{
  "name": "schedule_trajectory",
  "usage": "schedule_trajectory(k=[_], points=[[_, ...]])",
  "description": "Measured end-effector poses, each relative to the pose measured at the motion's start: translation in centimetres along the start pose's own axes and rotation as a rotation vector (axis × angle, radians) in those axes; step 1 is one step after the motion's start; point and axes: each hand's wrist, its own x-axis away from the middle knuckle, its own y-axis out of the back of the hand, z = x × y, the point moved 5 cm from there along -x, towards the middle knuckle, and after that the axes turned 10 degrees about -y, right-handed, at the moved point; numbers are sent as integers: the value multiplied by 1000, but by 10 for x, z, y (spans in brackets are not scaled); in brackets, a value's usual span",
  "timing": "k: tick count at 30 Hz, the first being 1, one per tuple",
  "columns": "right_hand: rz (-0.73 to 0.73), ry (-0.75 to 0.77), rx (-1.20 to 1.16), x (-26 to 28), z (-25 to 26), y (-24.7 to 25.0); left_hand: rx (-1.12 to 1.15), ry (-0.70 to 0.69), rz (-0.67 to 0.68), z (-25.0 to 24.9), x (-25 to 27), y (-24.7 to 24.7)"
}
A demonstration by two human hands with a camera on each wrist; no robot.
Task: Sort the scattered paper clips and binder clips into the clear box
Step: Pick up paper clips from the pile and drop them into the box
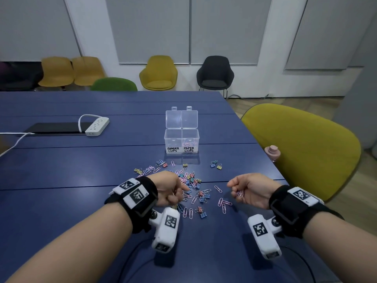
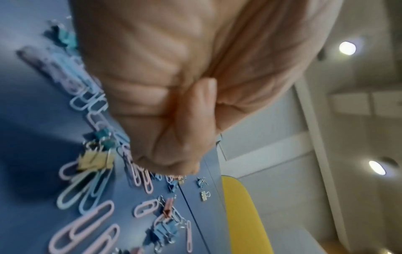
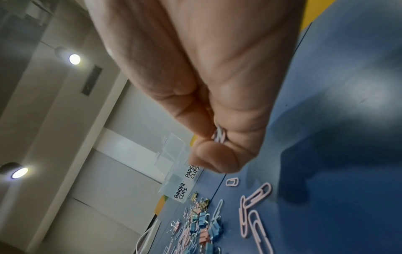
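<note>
The clear box (image 1: 181,137) stands mid-table with both lids up, its halves labelled BINDER CLIPS and PAPER CLIPS (image 3: 180,190). Several pink clips lie in the paper-clip half. Pastel paper clips and binder clips (image 1: 191,180) are scattered on the blue table in front of it (image 2: 95,185). My left hand (image 1: 180,190) hovers over the left of the pile with fingers curled into a fist (image 2: 185,165); what is inside the fist is hidden. My right hand (image 1: 234,187), right of the pile, pinches a small bunch of pink paper clips (image 1: 240,193) between thumb and fingers (image 3: 219,135).
A white power strip (image 1: 97,126) and a black pad (image 1: 55,127) lie at the far left. The table's right edge runs close to my right hand, with a yellow chair (image 1: 302,150) and a pink bottle (image 1: 272,152) beyond it. Loose pink paper clips (image 3: 256,194) lie under the right hand.
</note>
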Motion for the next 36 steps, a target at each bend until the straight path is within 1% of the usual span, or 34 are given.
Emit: schedule_trajectory(k=[3,5,7,9,11,12,13,14,16,17,18,19,22,24,28,32,36], points=[[-39,-10,61,7,-2,-3,291,49,9,2,3,3],[-116,3,229,10,-2,-3,412,28,3,1,4,4],[-216,55,532,14,0,-5,450,-11,-8,-2,6,6],[-295,110,935,14,2,-11,401,-17,35,-3,11,3],[-343,116,1297,14,0,-20,256,-10,70,-1,14,0],[-360,112,1400,13,-1,-24,147,-14,61,1,13,0],[-371,103,1446,12,-2,-27,-7,-35,34,1,13,0],[-379,95,1461,10,-3,-29,-222,-73,3,0,14,0],[-397,67,1485,7,-2,-34,-762,-160,-42,-3,18,-4],[-410,53,1501,6,-1,-38,-997,-199,-46,-4,20,-9],[-425,46,1521,6,1,-42,-1161,-222,-41,-3,21,-15],[-434,35,1540,7,1,-46,-1263,-227,-43,-1,21,-19],[-432,3,1569,8,1,-54,-1436,-226,-57,5,17,-31],[-438,-4,1591,8,1,-57,-1512,-227,-46,6,12,-34],[-444,7,1636,7,1,-58,-1590,-184,-19,5,5,-35],[-440,-12,1651,4,0,-56,-1693,-176,14,4,4,-38],[-412,-8,1663,1,-1,-55,-1747,-174,31,2,0,-40]])
